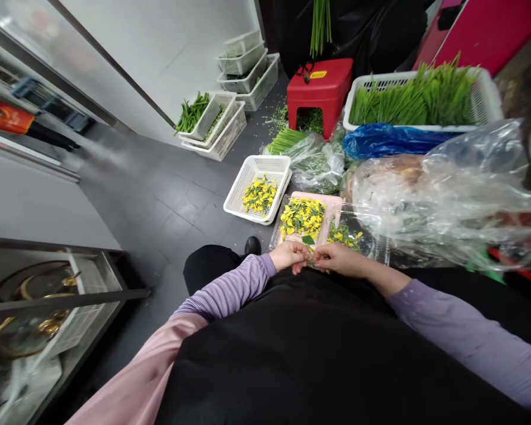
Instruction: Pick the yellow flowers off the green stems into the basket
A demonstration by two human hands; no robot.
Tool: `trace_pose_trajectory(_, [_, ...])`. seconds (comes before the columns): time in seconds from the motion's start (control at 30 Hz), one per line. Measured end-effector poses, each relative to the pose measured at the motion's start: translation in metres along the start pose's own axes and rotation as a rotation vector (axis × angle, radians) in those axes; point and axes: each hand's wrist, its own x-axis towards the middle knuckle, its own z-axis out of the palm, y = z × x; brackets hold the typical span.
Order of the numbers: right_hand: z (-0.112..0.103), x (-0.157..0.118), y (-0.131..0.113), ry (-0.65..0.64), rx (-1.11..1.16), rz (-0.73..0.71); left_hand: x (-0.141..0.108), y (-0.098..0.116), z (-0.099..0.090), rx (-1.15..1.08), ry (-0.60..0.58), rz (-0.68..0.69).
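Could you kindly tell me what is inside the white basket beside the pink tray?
The white basket holds a loose pile of yellow flowers mixed with some green. Part of its bare inside shows around them; whatever lies beneath the flowers is covered.

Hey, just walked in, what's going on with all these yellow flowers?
Someone's left hand and right hand nearly meet at the near side of a pink tray holding yellow flowers; anything they pinch is too small to make out. More flowers lie in a white basket, just beyond the tray to the left.
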Motion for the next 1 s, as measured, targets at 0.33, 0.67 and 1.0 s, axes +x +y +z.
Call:
trace_pose_trajectory(0.33, [-0.009,0.005,0.0,0.279,0.729,0.213,0.087,-0.012,-0.017,0.201,0.741,-0.225])
trace_pose_trajectory(0.67, [-0.006,0.003,0.008,0.38,0.682,0.222,0.088,-0.012,-0.011,0.287,0.93,-0.163])
trace_pose_trajectory(1.0, [-0.003,0.018,0.013,0.486,0.039,0.101,0.02,0.003,0.009,-0.301,0.332,0.124])
